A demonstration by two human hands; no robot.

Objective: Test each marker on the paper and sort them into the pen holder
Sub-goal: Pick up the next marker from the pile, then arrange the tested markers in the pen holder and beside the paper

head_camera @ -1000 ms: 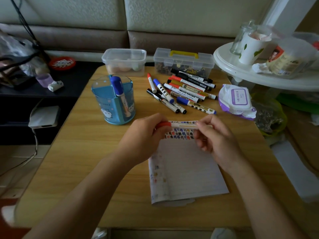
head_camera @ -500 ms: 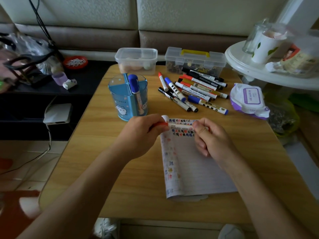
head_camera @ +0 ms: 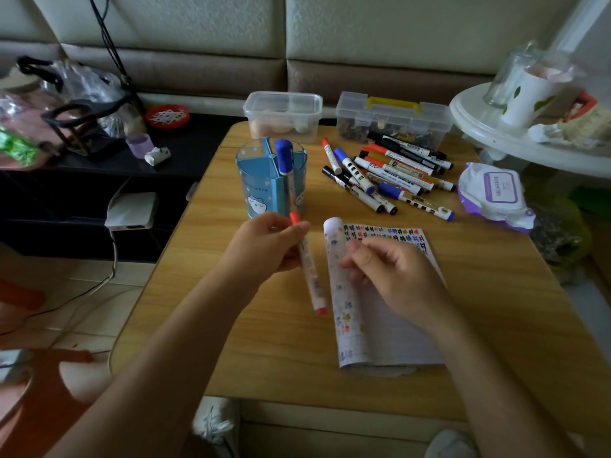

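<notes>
While left hand grips red marker, capped, just short of holder: step in hand, sorting. Right hand loosely curled, empty, on paper. Next: tip marker upright, drop into a free compartment.

Two clear boxes and a wipes pack on the table.

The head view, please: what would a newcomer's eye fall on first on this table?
First the left hand, holding a tilted red marker at the centre, beside the right hand resting on the scribbled paper. Behind them stands a blue pen holder with one blue marker in it, and to its right lies a loose pile of markers.
</notes>
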